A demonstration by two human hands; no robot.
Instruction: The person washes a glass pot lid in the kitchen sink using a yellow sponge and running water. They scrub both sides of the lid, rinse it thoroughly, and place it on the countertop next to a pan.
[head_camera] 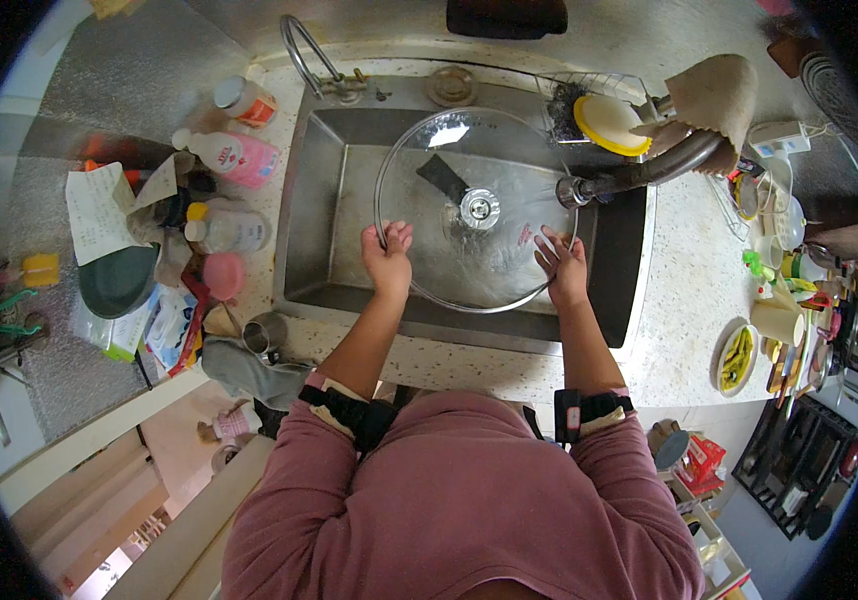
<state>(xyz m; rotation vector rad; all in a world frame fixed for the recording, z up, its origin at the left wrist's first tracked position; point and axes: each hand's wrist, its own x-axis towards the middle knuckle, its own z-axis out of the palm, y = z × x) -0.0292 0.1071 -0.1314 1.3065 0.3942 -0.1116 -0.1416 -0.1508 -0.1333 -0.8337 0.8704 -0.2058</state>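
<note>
A large round glass pot lid with a metal rim is held over the stainless steel sink. My left hand grips its rim at the lower left. At the lower right, my right hand holds the rim, fingers spread against the glass. The sink's drain and a dark flat piece show through or behind the lid. A faucet head points at the lid's right edge; whether water runs is not clear.
Left of the sink stand a pink bottle, a clear bottle, a jar and a metal cup. A thin curved tap rises behind. At the right are a wire rack and an oval dish of food.
</note>
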